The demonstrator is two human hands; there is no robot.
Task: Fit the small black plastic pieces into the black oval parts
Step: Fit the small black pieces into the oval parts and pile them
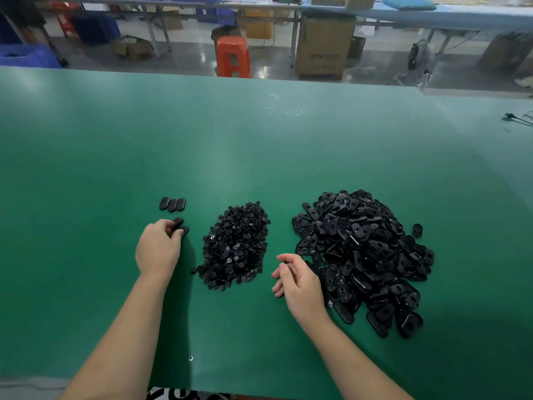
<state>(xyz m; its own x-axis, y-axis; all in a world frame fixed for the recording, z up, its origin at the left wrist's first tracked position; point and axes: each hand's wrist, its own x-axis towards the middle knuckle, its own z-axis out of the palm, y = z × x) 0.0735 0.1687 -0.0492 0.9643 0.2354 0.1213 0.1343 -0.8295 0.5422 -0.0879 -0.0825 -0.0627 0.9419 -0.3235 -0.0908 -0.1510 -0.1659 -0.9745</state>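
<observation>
While the green work mat [259, 157] carries everything, its smooth matte face lets parts slide, so each finished piece is best set down flat and pressed into line rather than dropped. Biggest on it is the heap of oval parts [363, 255] at the right: glossy black moulded shells, rounded, each with a hole or slot. Left of it sits the smaller mound of small round pieces [235, 246], button-like and dull black. Farther left, a row of three finished ovals [172, 204] lies side by side, smooth backs up. Just below them, the left hand [158, 249] pinches an oval part [178, 223] at its fingertips, beside another on the mat. The right hand [300, 280] hovers near the big heap, fingers loosely curled; whether it holds anything I cannot tell.
</observation>
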